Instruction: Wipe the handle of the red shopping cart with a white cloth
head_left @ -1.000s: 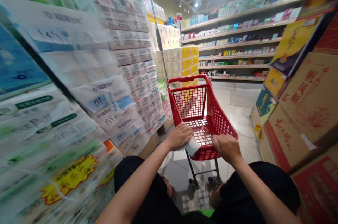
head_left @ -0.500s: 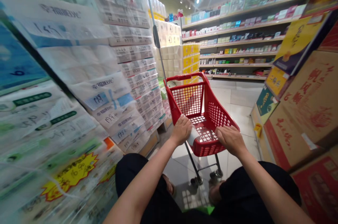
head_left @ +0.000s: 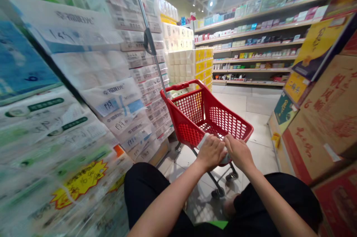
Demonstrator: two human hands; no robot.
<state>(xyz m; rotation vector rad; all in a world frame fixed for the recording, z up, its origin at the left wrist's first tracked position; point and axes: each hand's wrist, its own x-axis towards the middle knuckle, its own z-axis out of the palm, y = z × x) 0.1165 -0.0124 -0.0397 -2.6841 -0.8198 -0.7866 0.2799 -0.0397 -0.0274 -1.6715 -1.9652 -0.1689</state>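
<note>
Red cart (head_left: 187,134) just ahead, long axis slanting away leftward | left hand (head_left: 211,152) closed over white cloth (head_left: 203,141) at cart's near end | right hand (head_left: 239,151) alongside, grip unclear

Shopping cart (head_left: 208,97): red, patterned with a grid of holes. Cloth (head_left: 203,141): white. Pole (head_left: 141,2): silver-grey; its clip (head_left: 150,41), dark grey. Trousers (head_left: 147,192): near-black. Starburst sign (head_left: 79,183): yellow, red-edged, black writing. Carton (head_left: 326,106): brown, red lettering. Tall box (head_left: 315,43): yellow over dark purple. Stacked packs (head_left: 205,66): cream, yellow ends. Floor tiles (head_left: 259,103): off-white.
</note>
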